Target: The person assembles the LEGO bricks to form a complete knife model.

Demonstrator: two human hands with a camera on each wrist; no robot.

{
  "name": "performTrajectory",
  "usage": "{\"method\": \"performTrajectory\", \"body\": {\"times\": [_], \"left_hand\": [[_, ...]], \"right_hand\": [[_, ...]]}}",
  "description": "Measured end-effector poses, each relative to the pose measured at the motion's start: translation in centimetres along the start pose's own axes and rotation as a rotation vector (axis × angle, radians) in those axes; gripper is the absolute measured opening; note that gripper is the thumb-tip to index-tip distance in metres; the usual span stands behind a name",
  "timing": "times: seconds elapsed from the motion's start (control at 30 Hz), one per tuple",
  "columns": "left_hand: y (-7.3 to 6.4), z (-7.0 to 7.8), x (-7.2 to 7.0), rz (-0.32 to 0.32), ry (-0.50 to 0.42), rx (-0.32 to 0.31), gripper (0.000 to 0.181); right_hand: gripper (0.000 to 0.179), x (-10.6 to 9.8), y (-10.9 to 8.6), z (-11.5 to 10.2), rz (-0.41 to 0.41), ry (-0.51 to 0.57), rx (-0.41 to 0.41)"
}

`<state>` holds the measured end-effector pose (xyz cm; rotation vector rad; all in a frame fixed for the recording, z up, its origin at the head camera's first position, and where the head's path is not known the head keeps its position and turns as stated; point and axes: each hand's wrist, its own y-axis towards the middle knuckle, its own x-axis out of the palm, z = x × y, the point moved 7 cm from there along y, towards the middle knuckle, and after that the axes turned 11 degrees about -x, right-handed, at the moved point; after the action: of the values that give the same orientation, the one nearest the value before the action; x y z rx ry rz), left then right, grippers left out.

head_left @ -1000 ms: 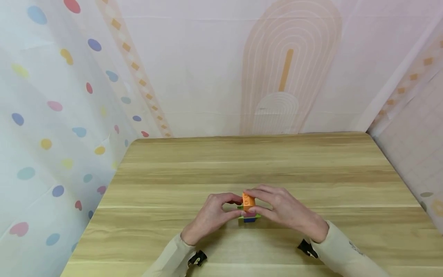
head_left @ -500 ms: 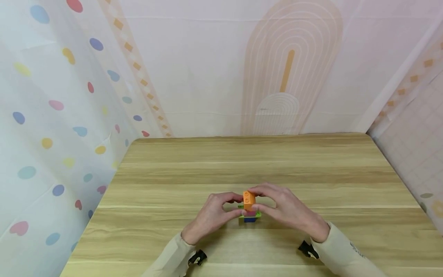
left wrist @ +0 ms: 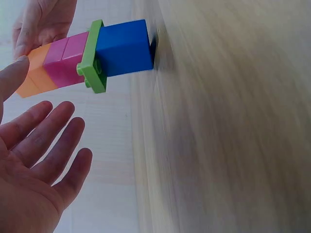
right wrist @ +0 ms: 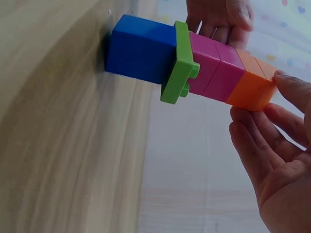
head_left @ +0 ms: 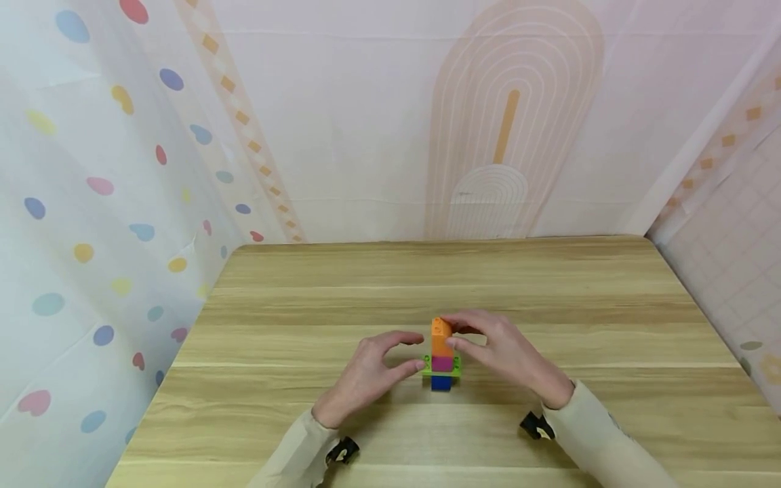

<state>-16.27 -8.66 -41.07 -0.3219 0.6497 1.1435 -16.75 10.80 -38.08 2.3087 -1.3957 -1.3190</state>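
A tower of toy building blocks stands on the table. From the bottom it has a blue block [right wrist: 143, 48], a green plate [right wrist: 178, 73] with studs at its ends, pink blocks [right wrist: 216, 65] and orange blocks [right wrist: 252, 82] on top. My right hand [head_left: 509, 349] pinches the orange part between thumb and fingers, as the right wrist view shows. To the left of the tower is my left hand [head_left: 369, 369], its fingers spread and relaxed with a gap to the blocks. Its palm [left wrist: 29, 184] shows in the left wrist view, holding nothing.
The tower is on a wood-grain table [head_left: 293, 298]. A pale patterned curtain [head_left: 366, 135] hangs behind the table, with more cloth at both sides. Both sleeves [head_left: 299, 447] have black clips near the wrists.
My left hand has let go and drawn slightly left, away from the tower. The orange part now reaches higher in the head view, with my right hand higher too. More pink shows.
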Motion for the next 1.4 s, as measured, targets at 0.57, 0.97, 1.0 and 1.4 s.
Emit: {"method": "performTrajectory", "body": {"times": [0.57,0.97,1.0,1.4], "left_hand": [[0.4,-0.9,-1.3,0.047,0.041,-0.009,0.037],[0.5,-1.5,-1.7,0.043,0.049,-0.050,0.038],[0.5,-1.5,-1.7,0.041,0.048,-0.054,0.038],[0.5,-1.7,-1.7,0.039,0.085,-0.054,0.037]], "right_hand": [[0.037,-0.3,2.1,4.7,-0.056,0.034,0.215],[0.041,0.1,3.2,7.6,-0.142,0.063,0.298],[0.041,0.2,3.3,7.8,-0.150,0.069,0.297],[0.038,1.3,3.6,10.1,-0.219,0.143,0.341]]}}
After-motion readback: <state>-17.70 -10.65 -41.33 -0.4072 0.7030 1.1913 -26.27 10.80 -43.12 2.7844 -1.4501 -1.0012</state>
